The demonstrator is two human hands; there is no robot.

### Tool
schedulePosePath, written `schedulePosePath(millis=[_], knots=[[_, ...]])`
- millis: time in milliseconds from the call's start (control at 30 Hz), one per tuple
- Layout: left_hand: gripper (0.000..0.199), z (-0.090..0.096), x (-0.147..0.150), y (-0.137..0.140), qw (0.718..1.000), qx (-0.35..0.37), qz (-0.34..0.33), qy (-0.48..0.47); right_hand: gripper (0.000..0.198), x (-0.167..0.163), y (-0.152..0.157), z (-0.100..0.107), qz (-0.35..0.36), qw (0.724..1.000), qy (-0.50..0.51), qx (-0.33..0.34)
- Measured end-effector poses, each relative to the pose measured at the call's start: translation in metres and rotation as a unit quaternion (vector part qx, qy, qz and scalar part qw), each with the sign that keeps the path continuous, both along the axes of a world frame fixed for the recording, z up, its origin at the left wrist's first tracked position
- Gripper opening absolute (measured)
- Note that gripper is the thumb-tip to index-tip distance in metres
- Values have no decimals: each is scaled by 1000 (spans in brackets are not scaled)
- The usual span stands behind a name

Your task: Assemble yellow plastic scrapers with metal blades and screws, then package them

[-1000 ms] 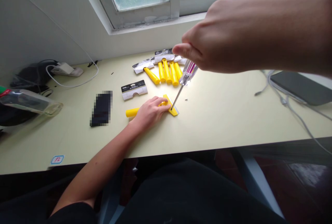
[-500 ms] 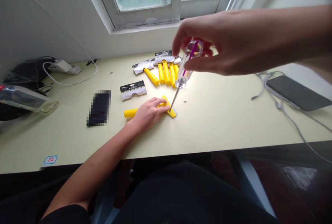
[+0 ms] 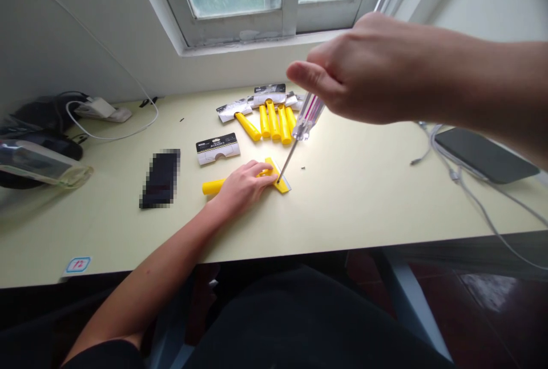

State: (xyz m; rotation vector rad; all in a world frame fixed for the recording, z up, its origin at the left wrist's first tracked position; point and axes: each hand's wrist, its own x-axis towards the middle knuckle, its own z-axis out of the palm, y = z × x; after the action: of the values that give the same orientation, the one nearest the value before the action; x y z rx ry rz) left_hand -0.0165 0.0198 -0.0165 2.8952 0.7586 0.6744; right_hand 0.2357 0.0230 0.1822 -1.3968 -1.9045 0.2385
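A yellow scraper (image 3: 282,185) lies on the table with a thin blade along its wide head. My left hand (image 3: 242,186) is closed on it, pressing it down just behind the head; the handle end sticks out to the left of the wrist. Above, my right hand (image 3: 342,72) is wrapped around the clear handle of a screwdriver (image 3: 309,115), which has a purple stripe inside. The screwdriver leans, its tip touching the scraper's head at a small dark screw spot. A tiny metal piece (image 3: 303,167), too small to name, lies to the right of the head.
Several yellow handles (image 3: 273,121) and packaging cards lie at the back. Another black-and-white card (image 3: 218,148) sits nearer. On the left are a blurred-out dark rectangle (image 3: 160,178), a clear bottle (image 3: 47,163) and a charger (image 3: 99,108). A dark phone (image 3: 486,154) with cables lies right.
My right hand has turned around the screwdriver handle, from a fingertip hold with the fingers apart to a full wrapped grip. The tip and my left hand stay on the scraper.
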Motion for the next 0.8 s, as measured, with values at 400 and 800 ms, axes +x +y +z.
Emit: schedulePosePath(millis=[400,800], knots=[[25,0,0,1,1000,1,0,-3,32,-14,-15,20,93,944,-311,-60],[24,-3,0,2,999,31,16,16,68,-50,-17,-57,105,960,-214,-149]])
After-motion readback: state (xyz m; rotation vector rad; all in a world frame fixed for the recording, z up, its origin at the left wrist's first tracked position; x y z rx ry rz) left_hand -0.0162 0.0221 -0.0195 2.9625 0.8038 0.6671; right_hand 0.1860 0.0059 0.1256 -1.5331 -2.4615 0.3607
